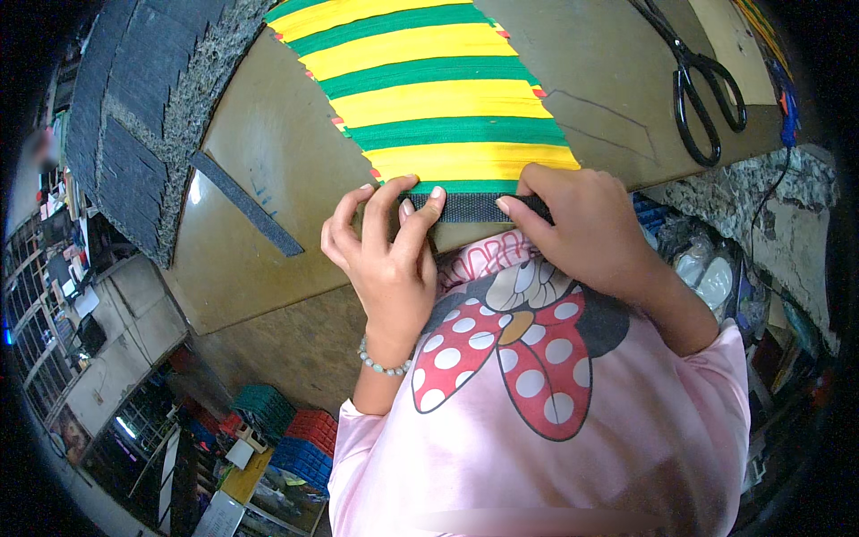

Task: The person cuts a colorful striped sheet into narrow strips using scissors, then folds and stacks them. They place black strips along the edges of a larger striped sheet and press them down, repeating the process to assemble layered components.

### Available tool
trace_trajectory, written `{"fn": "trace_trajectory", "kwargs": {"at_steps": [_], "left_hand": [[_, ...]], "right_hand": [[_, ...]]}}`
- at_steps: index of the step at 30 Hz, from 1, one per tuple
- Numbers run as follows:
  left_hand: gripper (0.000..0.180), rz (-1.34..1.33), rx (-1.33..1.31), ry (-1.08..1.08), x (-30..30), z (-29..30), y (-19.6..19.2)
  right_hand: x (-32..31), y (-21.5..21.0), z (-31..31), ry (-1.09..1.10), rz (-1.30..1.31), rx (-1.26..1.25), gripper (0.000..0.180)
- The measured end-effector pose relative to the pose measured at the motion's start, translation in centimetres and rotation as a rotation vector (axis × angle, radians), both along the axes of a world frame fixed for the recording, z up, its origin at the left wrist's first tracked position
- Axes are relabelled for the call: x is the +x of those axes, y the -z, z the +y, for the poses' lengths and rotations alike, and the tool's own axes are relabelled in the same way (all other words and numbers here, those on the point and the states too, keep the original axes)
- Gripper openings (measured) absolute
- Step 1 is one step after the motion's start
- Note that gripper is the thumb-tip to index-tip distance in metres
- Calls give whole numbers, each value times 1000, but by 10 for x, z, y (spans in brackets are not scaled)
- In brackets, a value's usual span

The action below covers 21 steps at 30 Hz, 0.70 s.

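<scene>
A black textured strip (472, 208) lies crosswise at the near edge of the table, along the last band of a long yellow-and-green striped fabric piece (447, 103). My left hand (385, 255) grips the strip's left end between thumb and fingers, its other fingers bent and partly spread beside the fabric edge. At the right end, my right hand (586, 224) pinches the strip, its thumb on top and the other fingers curled and mostly hidden. Small red bits show along both sides of the striped piece.
A loose dark grey strip (248, 204) lies on the brown table (242, 286) at left, near stacked dark grey strips (148, 98). Black-handled scissors (693, 94) rest at the far right. Plastic bags (707, 268) sit beyond the right table edge; coloured crates (300, 456) stand below left.
</scene>
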<state>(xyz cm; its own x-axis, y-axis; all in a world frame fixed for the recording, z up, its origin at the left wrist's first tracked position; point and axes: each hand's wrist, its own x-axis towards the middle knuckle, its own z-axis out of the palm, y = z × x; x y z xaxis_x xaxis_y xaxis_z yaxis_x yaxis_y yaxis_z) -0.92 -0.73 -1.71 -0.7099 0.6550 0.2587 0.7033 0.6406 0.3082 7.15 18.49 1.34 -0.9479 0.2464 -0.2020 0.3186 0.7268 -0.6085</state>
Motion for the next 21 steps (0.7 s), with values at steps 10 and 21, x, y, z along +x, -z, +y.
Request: {"fn": "trace_trajectory", "kwargs": {"at_steps": [10, 21], "left_hand": [[50, -223, -21, 303, 18, 12, 6], [44, -252, 31, 284, 14, 9, 4]], "right_hand": [[-2, -1, 2, -73, -59, 42, 29], [-1, -1, 6, -102, -33, -30, 28]]}}
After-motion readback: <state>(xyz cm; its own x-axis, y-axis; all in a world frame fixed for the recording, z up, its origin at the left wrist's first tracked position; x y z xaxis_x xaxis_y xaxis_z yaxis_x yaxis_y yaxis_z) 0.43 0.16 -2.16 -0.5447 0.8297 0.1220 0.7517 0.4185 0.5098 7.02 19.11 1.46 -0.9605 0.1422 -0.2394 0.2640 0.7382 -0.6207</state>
